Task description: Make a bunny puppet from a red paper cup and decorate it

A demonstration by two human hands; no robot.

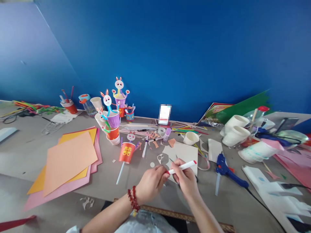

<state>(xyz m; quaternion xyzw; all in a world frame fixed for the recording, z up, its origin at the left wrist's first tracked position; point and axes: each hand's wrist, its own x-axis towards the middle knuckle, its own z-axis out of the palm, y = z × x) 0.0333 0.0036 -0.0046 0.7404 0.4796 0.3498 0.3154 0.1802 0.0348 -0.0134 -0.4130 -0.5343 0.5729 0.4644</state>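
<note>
My right hand (186, 179) is closed round a white marker (183, 166) with red ends, held slantwise above the table. My left hand (152, 181), a red bead bracelet on its wrist, pinches at the marker's lower red end; its fingertips partly hide that end. Beneath the hands lies a white sheet of paper (187, 152) with cut edges. Thin dark points, perhaps scissor blades, show beside my right hand, mostly covered. Left of the hands, a red paper cup (126, 152) carries a small rabbit face (131, 136), with a pale stick in front of it.
Coloured paper sheets (70, 158) lie at left. Rabbit cup figures (113, 118) stand behind. A blue glue gun (224, 166) with its cord and a white power strip (272, 191) lie at right. White cups (235, 134), straws and paper scraps line the back near a phone (165, 115).
</note>
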